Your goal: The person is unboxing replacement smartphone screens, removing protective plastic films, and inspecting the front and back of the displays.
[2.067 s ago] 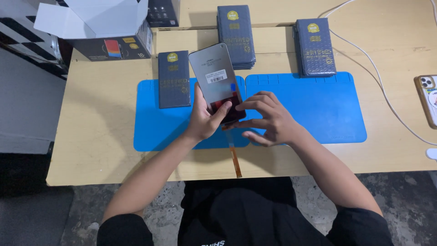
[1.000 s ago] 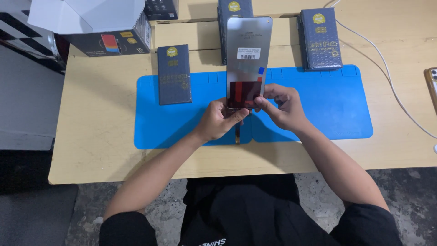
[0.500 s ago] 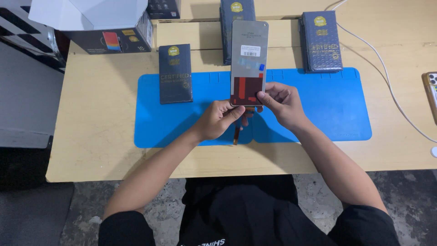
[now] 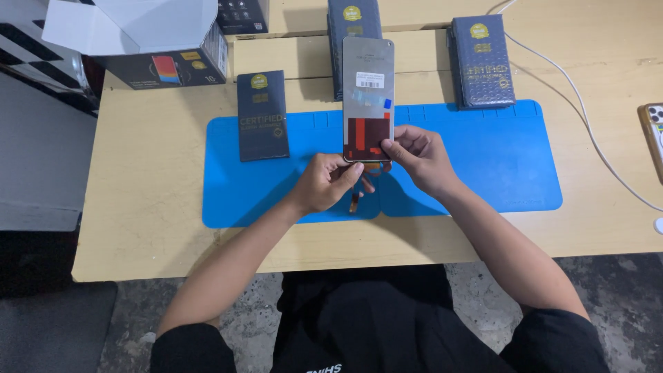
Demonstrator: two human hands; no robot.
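Here, from the head camera, we see both hands meeting over the middle of the blue mat (image 4: 483, 166), which lies along the near half of the wooden table (image 4: 138, 207). Our left hand (image 4: 324, 183) and right hand (image 4: 420, 157) each pinch the lower edge of a phone screen panel (image 4: 368, 97), holding it with its grey back toward us and its top pointing at the table's far edge. A thin flex cable (image 4: 354, 202) hangs from the panel's lower end, between the hands, down toward the mat.

One dark flat box (image 4: 262, 116) lies on the mat's far-left corner. Two more dark boxes (image 4: 482, 62) sit past the mat toward the far edge. An open carton (image 4: 148, 41) stands at the far-left corner, and a white cable (image 4: 587, 131) runs across the right side beside a phone (image 4: 655, 135) at the right edge.
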